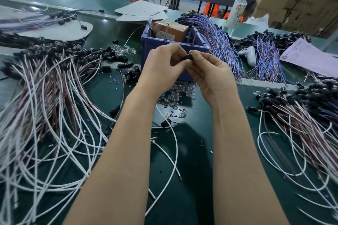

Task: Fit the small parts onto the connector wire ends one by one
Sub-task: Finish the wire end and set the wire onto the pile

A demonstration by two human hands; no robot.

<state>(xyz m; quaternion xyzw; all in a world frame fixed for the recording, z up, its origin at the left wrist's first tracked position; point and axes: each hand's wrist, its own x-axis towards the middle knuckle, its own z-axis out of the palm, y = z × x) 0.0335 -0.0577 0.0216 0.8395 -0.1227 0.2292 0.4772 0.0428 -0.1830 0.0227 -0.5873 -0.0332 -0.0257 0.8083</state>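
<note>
L grip (164,64) & R grip (206,73) bare; both forearms (128,133) bare too.

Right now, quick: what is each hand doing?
Left hand: fingers curled, pinching the small black part.
Right hand: pinching the same part from the other side.

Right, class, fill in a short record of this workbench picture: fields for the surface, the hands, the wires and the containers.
surface: green table
hands: left hand and right hand both pinch one small black part
left side: white wires with black ends, in a loose heap
behind hands: blue bin holding a brown box
right of bin: blue-purple wires
under hands: clear bulbs on the table
</note>
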